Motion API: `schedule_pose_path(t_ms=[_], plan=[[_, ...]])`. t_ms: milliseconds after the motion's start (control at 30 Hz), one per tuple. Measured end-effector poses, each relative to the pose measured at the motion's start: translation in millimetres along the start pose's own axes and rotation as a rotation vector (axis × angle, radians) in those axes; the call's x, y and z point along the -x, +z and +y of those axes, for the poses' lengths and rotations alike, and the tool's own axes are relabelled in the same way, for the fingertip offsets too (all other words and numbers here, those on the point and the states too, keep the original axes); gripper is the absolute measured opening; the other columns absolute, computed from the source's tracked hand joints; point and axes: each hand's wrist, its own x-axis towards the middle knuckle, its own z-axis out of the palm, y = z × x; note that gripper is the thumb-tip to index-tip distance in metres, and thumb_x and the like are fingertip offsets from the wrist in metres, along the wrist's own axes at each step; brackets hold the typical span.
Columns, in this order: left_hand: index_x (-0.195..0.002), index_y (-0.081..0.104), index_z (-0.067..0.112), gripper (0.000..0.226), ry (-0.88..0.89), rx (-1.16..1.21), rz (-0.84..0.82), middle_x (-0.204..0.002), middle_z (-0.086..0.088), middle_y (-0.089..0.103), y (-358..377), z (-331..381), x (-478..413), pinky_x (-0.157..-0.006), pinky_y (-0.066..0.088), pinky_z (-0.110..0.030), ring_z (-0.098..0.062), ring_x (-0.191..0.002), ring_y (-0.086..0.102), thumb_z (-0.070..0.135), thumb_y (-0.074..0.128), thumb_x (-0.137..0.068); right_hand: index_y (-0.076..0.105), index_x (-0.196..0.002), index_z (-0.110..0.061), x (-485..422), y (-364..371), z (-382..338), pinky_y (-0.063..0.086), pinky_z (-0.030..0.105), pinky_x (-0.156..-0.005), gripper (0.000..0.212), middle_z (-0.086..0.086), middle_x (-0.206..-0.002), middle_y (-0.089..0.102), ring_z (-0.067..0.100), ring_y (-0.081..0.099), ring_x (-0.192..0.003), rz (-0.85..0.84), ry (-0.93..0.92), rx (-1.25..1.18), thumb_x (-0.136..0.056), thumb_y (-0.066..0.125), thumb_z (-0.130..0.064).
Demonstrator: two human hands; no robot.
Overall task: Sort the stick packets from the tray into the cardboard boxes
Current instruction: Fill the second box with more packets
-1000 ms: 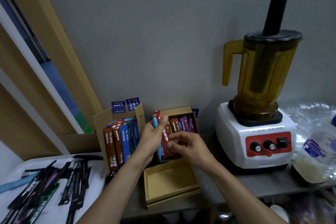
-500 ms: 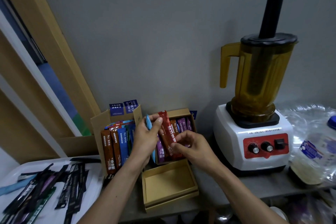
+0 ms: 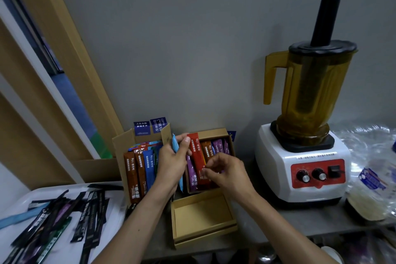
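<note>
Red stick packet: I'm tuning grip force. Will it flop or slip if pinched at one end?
Probably fairly stiff: the red stick packet stands straight, pinched near its lower end by the right hand. Likely light, since fingertips suffice. Its smooth-looking film may slip.

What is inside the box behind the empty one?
Packets side by side: a red packet that the right hand pinches, an orange packet, purple packets. The hand covers their lower right ends, so anything there is hidden.

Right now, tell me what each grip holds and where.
Left grip holds the light blue packet around its middle; right grip pinches the red packet near its lower end.
</note>
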Motion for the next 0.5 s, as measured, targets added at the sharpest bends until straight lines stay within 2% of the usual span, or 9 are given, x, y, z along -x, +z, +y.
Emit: schedule_pose_path(t_ms=[67, 200, 333, 400, 500], plan=[[-0.113, 0.062, 0.021, 0.025, 0.042, -0.006, -0.011, -0.077, 0.001, 0.063, 0.8, 1.6, -0.2, -0.059, 0.051, -0.017, -0.008, -0.071, 0.067, 0.041, 0.059, -0.098, 0.066, -0.092, -0.029, -9.2, 8.2, 0.4, 0.063, 0.027, -0.083, 0.012, -0.009, -0.109, 0.071, 0.006, 0.069, -0.105, 0.007, 0.031, 0.073, -0.090, 0.078, -0.028], [-0.089, 0.053, 0.015, 0.037, 0.063, 0.044, -0.057, -0.062, 0.005, 0.046, 3.5, 8.2, -2.2, -0.050, 0.037, -0.018, -0.007, -0.052, 0.042, 0.051, 0.057, -0.096, 0.069, -0.101, -0.029, -23.5, 34.3, 5.9, 0.061, 0.030, -0.090, 0.010, -0.006, -0.112, 0.072, 0.010, 0.070, -0.105, -0.082, 0.058, 0.325, -0.092, 0.075, -0.029], [-0.094, 0.052, 0.015, 0.052, -0.070, 0.212, -0.073, -0.062, 0.005, 0.045, 1.7, 10.5, -6.6, -0.049, 0.035, -0.022, -0.009, -0.051, 0.042, 0.066, 0.041, -0.093, 0.073, -0.112, -0.025, -23.7, 45.1, 6.8, 0.059, 0.028, -0.089, 0.020, -0.004, -0.111, 0.074, 0.012, 0.072, -0.102, 0.013, -0.054, 0.572, -0.095, 0.072, -0.035], [-0.094, 0.052, 0.014, 0.045, -0.119, 0.318, -0.083, -0.063, 0.003, 0.043, 1.1, 8.8, -8.3, -0.047, 0.036, -0.022, -0.010, -0.050, 0.041, 0.056, 0.036, -0.103, 0.072, -0.116, -0.024, -22.4, 43.1, 5.4, 0.058, 0.027, -0.091, 0.024, -0.005, -0.114, 0.073, 0.012, 0.070, -0.105, -0.021, -0.058, 0.596, -0.095, 0.071, -0.036], [-0.093, 0.051, 0.013, 0.026, -0.132, 0.320, -0.091, -0.069, 0.000, 0.047, -1.2, 4.6, -8.0, -0.056, 0.039, -0.026, -0.011, -0.055, 0.045, 0.030, 0.037, -0.107, 0.071, -0.121, -0.025, -19.1, 33.9, -0.1, 0.057, 0.030, -0.098, 0.025, -0.006, -0.122, 0.071, 0.010, 0.068, -0.113, -0.120, -0.002, 0.522, -0.098, 0.067, -0.035]])
